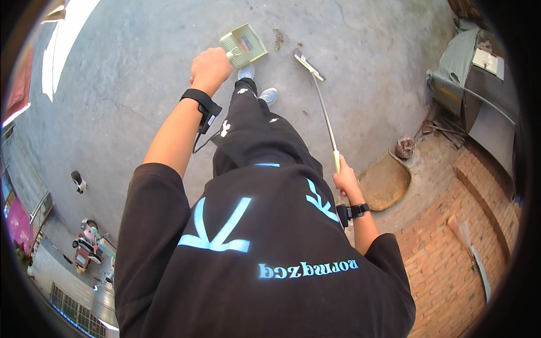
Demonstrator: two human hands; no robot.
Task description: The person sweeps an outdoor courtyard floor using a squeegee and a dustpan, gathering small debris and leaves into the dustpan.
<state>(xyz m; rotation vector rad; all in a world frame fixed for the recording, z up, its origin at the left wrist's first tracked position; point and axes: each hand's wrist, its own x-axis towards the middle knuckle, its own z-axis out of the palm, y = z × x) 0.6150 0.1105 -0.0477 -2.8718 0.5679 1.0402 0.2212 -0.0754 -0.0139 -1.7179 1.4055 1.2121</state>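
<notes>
My left hand (211, 69) is closed around the handle of a pale green dustpan (255, 50), which is just beyond my shoes. Most of that handle is hidden by my fist. A small pile of debris (278, 40), partly green, lies on the floor just right of the dustpan. My right hand (345, 179) grips the light-coloured end of a broom (326, 110) with a long metal-looking shaft. The broom's dark-edged head (309, 63) is angled near the floor, to the right of the debris and apart from the dustpan.
Grey concrete floor (141, 73) spreads around my shoes (268, 96). At the right are a round shallow basin-like pit (389, 183), a brick surface (445, 270) and a covered grey-green object (456, 56). A parked scooter (87, 245) stands at the lower left.
</notes>
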